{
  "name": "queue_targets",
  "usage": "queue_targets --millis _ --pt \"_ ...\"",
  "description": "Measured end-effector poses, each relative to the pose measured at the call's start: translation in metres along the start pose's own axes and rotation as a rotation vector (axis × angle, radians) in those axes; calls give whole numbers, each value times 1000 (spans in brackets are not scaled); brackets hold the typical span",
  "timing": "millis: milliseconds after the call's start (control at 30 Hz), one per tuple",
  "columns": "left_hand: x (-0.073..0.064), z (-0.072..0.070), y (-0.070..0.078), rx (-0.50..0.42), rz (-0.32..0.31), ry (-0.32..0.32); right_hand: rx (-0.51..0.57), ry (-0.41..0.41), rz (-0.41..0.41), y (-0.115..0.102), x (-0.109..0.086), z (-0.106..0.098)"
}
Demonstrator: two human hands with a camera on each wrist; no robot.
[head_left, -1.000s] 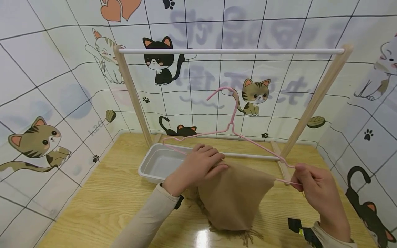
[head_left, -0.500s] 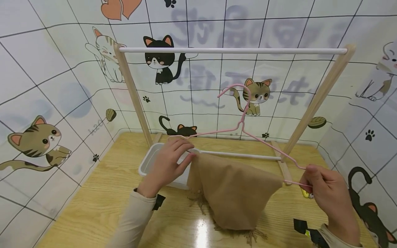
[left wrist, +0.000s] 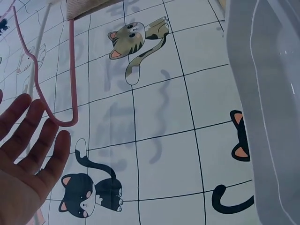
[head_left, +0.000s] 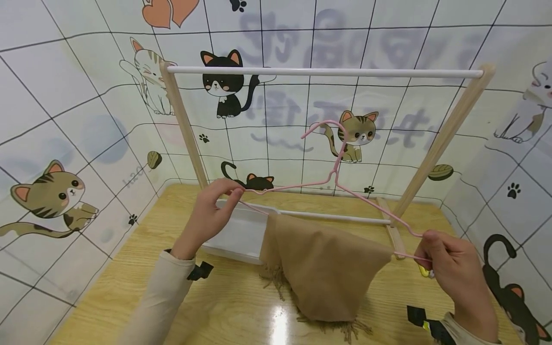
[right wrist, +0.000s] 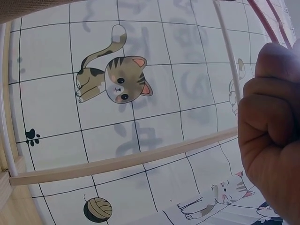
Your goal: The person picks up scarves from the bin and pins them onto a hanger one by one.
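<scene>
A pink clothes hanger (head_left: 336, 179) is held up at both ends, its hook pointing upward. Over its lower bar drapes a brown fringed cloth (head_left: 327, 268), like a scarf. At the hanger's left corner my left hand (head_left: 209, 213) pinches the wire between thumb and forefinger; in the left wrist view the other fingers (left wrist: 40, 154) spread loosely beside it. My right hand (head_left: 450, 270) grips the right end with curled fingers, seen from the side in the right wrist view. Bare wire shows between the cloth and each hand.
Behind the hanger stands a wooden rack with a white top rail (head_left: 323, 72) and a low white bar (head_left: 336, 218). A white plastic basin (head_left: 241, 232) sits on the wooden table (head_left: 129, 282) behind the cloth's left side. Cat-patterned walls enclose the table.
My left hand has moved leftward off the cloth to the hanger's left end. The cloth's left edge is spread further left. Hanger and right hand have shifted slightly right.
</scene>
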State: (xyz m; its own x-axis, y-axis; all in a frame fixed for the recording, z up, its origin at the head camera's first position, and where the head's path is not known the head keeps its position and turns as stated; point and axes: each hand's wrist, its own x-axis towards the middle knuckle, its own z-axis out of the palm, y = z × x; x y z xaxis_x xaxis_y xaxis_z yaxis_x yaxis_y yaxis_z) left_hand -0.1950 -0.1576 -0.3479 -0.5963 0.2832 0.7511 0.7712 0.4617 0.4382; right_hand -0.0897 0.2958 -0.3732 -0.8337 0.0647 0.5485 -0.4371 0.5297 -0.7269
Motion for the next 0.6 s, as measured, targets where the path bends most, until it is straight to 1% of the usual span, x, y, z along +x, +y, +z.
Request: queue_targets --millis 100,167,233,300,400,533,600 --pt "6 -2 -3 -62 -34 -36 0 3 -1 1 0 -1" --pt "10 -4 -5 -96 -64 -67 13 0 -25 2 1 -1" --pt "14 -6 -7 -116 -100 -129 29 -21 -70 3 2 -1" --pt "17 -8 -10 -149 -147 -220 44 -43 -114 3 3 0" --pt "23 -10 -13 -248 -235 -396 65 -81 -163 4 4 1" --pt "29 -13 -13 -395 -363 -615 65 -94 -161 2 4 4" --pt "30 -13 -12 -444 -411 -701 56 -94 -152 2 4 5"
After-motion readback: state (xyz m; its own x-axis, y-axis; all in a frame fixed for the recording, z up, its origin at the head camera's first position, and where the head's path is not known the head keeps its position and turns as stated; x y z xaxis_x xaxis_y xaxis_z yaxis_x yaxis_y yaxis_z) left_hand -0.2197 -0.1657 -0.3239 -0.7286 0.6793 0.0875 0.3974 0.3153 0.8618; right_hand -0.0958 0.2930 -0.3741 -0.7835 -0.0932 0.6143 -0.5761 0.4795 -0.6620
